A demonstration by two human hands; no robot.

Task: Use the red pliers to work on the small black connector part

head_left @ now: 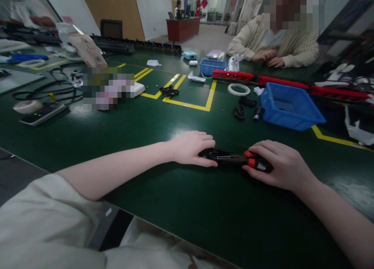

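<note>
Low over the green table [163,191], my left hand [193,146] is closed around a small black part [210,153], with the thumb along its near side. My right hand [276,164] grips a red-and-black hand tool [250,160] by its handle, fingers over the top and thumb below. Its dark, tapered front [233,159] points left and meets the black part between the hands. Whether the tool is a screwdriver or a pair of pliers cannot be made out.
Beyond my right hand stands a blue bin [292,107], with loose black parts [239,112] and a white tape roll [239,89] nearby. More black pieces [169,91] lie by yellow floor-style tape lines. Left are cables and a grey device [43,113]. A person [274,43] sits opposite.
</note>
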